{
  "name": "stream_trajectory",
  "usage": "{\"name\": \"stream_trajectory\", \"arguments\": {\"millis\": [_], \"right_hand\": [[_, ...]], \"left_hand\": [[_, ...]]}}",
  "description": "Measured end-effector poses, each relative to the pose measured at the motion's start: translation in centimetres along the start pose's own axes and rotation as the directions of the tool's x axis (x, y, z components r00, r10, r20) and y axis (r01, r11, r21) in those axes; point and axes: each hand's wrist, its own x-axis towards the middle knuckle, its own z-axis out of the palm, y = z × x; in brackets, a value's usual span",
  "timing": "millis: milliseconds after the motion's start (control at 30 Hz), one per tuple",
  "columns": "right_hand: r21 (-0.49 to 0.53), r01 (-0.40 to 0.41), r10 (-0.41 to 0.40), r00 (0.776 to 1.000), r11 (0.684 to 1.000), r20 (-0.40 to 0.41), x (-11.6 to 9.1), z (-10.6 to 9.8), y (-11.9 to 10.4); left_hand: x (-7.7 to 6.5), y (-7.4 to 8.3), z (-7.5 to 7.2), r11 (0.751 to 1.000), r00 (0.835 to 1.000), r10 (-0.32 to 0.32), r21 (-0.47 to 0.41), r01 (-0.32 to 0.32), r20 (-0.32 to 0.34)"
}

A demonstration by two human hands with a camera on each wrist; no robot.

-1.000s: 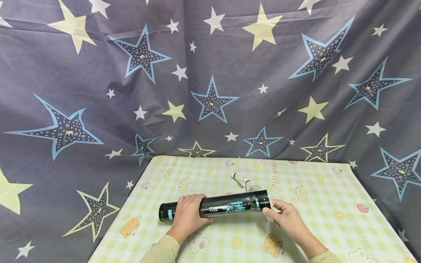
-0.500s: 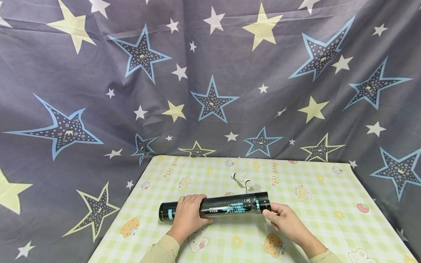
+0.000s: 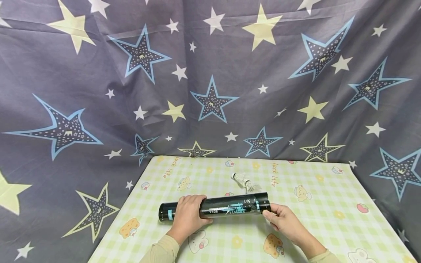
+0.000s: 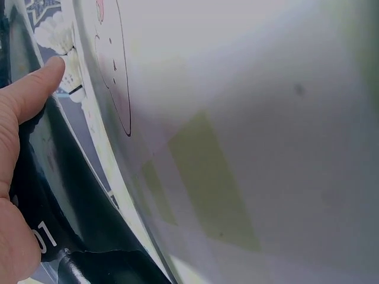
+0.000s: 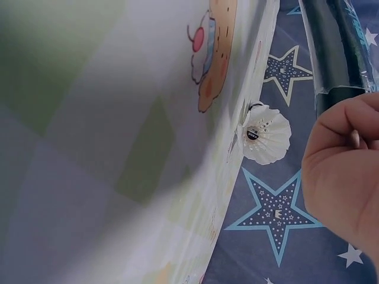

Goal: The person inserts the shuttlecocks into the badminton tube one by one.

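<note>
A black shuttlecock tube with blue and white print lies crosswise above the front part of the table. My left hand grips it left of its middle, fingers over the top and thumb along the near side. At the tube's right end, my right hand holds the rim, thumb in front and curled fingers behind. Whatever is inside that end is hidden. Just behind the tube lie two white shuttlecocks, one tucked against the other. The left wrist view shows the tube under my thumb; the right wrist view shows my curled fingers at its end.
A green-and-white checked cloth with cartoon prints covers the table. Behind and beside it hangs a dark grey curtain patterned with stars.
A whitish piece visible between the tube's right end and my right fingers one second ago is out of sight now. The right end has dipped slightly. My left hand keeps its place.
</note>
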Motion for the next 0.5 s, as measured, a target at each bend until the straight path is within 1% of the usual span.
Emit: {"name": "stream_trajectory", "arguments": {"millis": [300,433,500], "right_hand": [[0.003,0.002,-0.002,1.0,1.0,-0.019,0.01,-0.31,0.11],[-0.026,0.003,-0.004,0.999,1.0,-0.048,-0.01,-0.67,-0.02],[-0.032,-0.001,-0.001,0.997,0.999,-0.077,-0.03,-0.86,-0.17]], "left_hand": [[0.11,0.01,0.13,1.0,1.0,-0.003,-0.002,0.003,0.008],[0.16,-0.01,0.15,1.0,1.0,-0.011,-0.009,0.011,0.007],[0.22,-0.06,0.17,1.0,1.0,-0.018,-0.01,0.018,-0.001]]}}
